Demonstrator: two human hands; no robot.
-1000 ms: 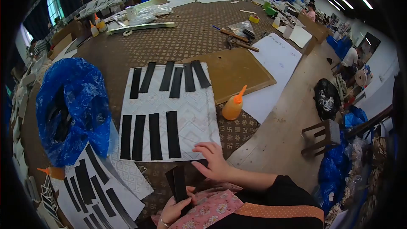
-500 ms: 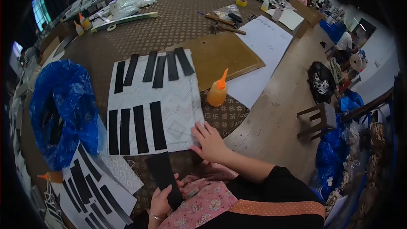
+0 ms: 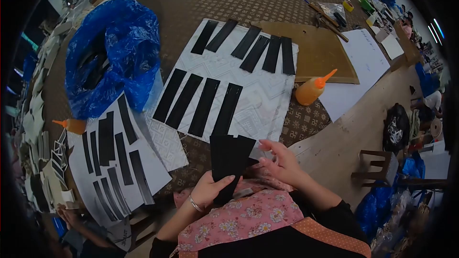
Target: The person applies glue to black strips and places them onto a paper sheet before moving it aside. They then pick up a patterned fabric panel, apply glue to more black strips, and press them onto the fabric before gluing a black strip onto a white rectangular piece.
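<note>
In front of the floral apron, my left hand (image 3: 216, 190) grips a fanned bunch of wide black strips (image 3: 228, 155), thumb across their front. My right hand (image 3: 282, 163) is just to the right of the bunch, fingers apart and fingertips close to its edge. Beyond them a white patterned sheet (image 3: 248, 79) carries two rows of narrower black strips (image 3: 204, 107). The upper end of the bunch overlaps the sheet's near edge in this view. To the sheet's right stands a glue bottle (image 3: 310, 91) with an orange nozzle.
A blue plastic bag (image 3: 131, 43) with dark pieces inside sits at left. Below it, a white sheet (image 3: 158, 165) holds more black strips beside a second glue bottle (image 3: 75, 125). A brown board (image 3: 330, 52) and hammer (image 3: 327, 21) lie farther back. A stool (image 3: 377, 165) stands right.
My right hand has left the white sheet and come to the bunch of strips. My left hand has raised the bunch, now fanned out. The camera view has turned and shifted.
</note>
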